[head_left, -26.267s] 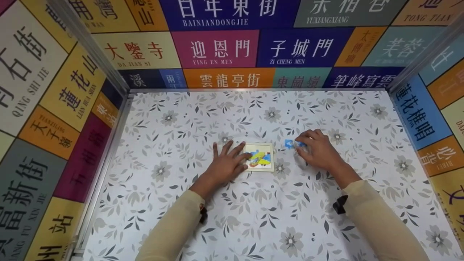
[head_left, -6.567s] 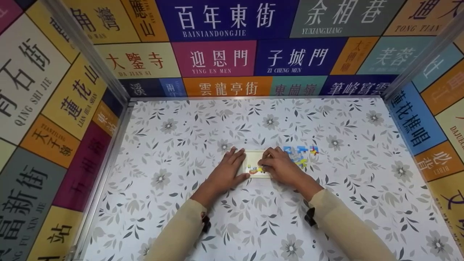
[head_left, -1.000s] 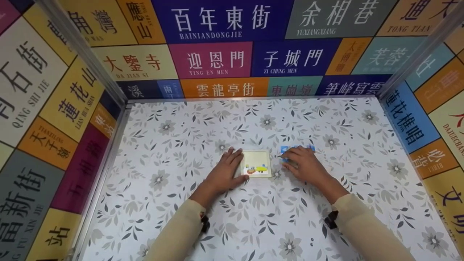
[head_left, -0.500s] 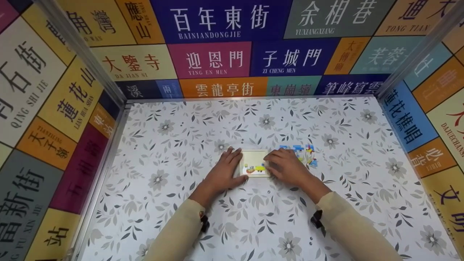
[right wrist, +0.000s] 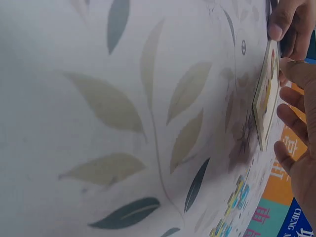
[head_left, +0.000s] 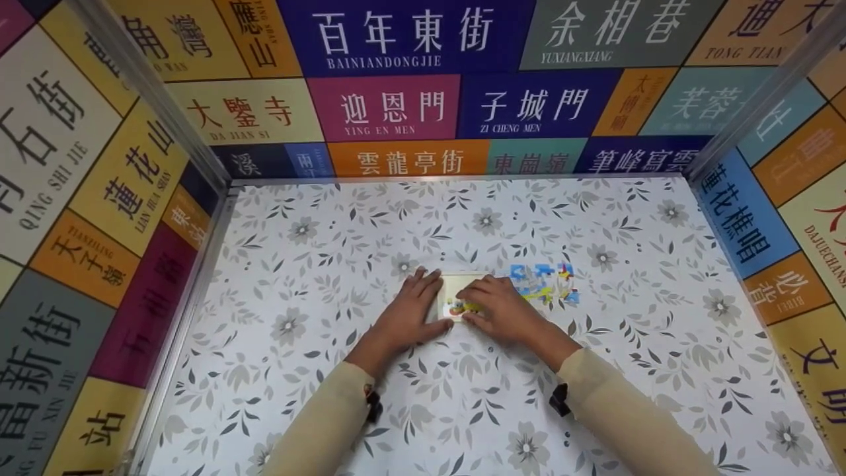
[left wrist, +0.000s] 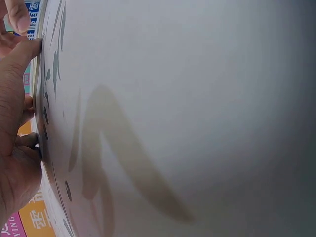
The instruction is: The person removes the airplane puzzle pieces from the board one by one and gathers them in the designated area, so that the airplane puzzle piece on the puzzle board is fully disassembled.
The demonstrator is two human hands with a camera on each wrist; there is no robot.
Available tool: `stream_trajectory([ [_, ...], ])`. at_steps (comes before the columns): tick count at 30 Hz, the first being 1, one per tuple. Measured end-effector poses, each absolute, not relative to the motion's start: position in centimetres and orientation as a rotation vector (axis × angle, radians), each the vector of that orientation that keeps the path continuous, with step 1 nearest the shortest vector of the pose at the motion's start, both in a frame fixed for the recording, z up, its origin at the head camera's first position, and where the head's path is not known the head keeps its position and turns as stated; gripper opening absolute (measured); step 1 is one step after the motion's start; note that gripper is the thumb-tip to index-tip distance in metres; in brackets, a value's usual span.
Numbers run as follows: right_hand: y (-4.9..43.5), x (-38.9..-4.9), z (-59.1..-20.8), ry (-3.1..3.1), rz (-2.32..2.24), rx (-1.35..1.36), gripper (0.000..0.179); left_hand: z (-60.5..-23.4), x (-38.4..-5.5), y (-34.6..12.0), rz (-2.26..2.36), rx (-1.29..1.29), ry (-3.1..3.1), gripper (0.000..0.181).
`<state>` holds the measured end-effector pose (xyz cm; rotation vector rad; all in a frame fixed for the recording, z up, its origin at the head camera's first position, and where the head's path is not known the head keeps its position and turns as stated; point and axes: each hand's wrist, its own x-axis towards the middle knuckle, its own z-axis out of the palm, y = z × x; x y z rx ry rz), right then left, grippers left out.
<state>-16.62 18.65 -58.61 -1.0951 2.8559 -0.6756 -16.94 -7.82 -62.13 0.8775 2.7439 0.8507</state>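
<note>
A small cream puzzle tray [head_left: 453,284] lies flat on the table, with colourful picture pieces along its lower edge and bare backing above. My left hand [head_left: 411,307] rests at the tray's left side, fingers extended and thumb at the lower left corner. Over the tray's right half is my right hand [head_left: 503,309], its bent fingers low on the picture pieces. Those fingers cover what lies under them, so a pinched piece cannot be made out. The right wrist view shows the tray [right wrist: 265,112] beside the right fingers [right wrist: 291,118]. Loose jigsaw pieces [head_left: 522,272] lie just right of the tray.
White floral paper [head_left: 330,370] covers the table all around the tray. Panels with large printed characters [head_left: 383,109] stand along the back and both sides. A dark strap-like device [head_left: 559,399] sits on the right wrist, and another [head_left: 373,404] on the left.
My right hand has moved left from the loose pieces to the tray's right edge, then over its lower picture part. The loose pieces are uncovered again. My left hand stays at the tray.
</note>
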Motion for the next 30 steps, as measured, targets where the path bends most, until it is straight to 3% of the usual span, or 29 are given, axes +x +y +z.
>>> stream_trajectory([
  [30,16.2,-16.4,-58.8,2.776,-0.691,-1.158,0.042,-61.8,-16.9,-7.6,0.772,0.869,2.771,0.090],
])
